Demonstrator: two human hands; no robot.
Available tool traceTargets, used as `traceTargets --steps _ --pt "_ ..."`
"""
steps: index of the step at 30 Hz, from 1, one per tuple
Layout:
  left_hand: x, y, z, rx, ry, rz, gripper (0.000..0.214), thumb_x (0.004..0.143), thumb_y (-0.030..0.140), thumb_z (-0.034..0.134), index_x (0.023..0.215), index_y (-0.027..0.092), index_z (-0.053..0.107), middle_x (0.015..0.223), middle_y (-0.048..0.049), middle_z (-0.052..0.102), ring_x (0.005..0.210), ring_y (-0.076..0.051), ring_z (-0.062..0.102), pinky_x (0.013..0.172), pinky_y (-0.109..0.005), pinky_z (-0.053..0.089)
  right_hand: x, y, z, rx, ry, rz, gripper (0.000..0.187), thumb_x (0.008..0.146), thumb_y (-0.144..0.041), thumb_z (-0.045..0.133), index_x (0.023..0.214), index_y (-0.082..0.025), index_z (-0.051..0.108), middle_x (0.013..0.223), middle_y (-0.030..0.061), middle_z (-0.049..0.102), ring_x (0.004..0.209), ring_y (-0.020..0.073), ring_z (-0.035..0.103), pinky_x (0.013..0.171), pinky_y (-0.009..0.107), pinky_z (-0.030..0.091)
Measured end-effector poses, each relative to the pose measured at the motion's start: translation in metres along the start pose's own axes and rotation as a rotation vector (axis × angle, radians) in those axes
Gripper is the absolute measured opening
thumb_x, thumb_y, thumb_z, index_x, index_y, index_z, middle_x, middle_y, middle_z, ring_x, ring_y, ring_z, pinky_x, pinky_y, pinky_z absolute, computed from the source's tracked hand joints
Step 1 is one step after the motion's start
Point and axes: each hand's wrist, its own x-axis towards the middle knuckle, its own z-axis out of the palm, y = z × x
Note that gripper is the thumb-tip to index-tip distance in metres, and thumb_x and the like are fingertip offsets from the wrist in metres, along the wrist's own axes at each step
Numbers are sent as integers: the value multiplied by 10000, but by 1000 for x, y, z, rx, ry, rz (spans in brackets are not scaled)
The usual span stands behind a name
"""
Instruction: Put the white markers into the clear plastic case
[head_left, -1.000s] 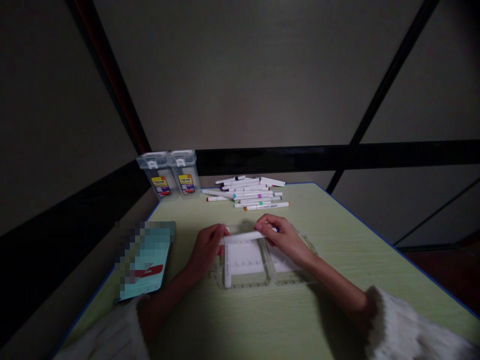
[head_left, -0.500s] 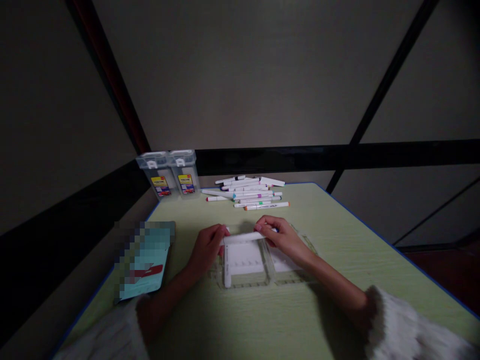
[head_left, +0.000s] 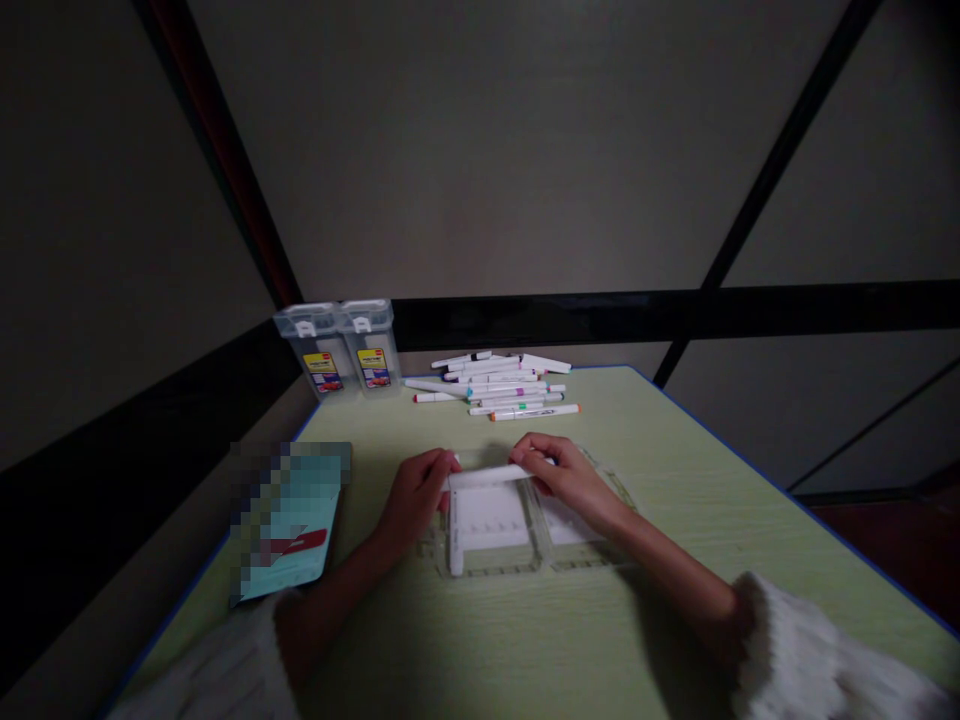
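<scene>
A clear plastic case point(head_left: 525, 570) lies open and flat on the green table point(head_left: 525, 640), with a white slotted insert point(head_left: 489, 520) in its left half. My left hand point(head_left: 411, 498) grips the insert's far left corner with curled fingers. My right hand point(head_left: 564, 475) pinches the insert's far edge at the right. A second white insert point(head_left: 564, 528) lies in the case's right half, partly under my right wrist.
A pile of several white markers point(head_left: 499, 385) with coloured caps lies at the table's far side. Two clear lidded boxes point(head_left: 341, 348) stand at the far left corner. A teal booklet point(head_left: 289, 525) lies left of my left hand.
Both hands stay on the insert's far edge. My right hand's fingers have shifted slightly left along it. Nothing else has moved.
</scene>
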Motion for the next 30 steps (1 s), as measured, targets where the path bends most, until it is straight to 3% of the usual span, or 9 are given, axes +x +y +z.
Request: traceTargets --steps 16,30 --pt "1 -2 0 11 -7 -6 334 788 391 365 616 147 514 371 76 376 352 -70 357 388 -183 266 1 2 0 3 -2 -16 218 750 -336 477 619 -164 504 439 -67 334 406 72 303 426 228 216" --pt "2 1 -1 15 30 -21 334 777 388 372 598 146 516 362 74 378 343 -75 364 385 -189 268 -1 4 1 20 -19 -4 248 744 -376 489 617 -162 495 438 -69 332 402 68 303 415 225 209"
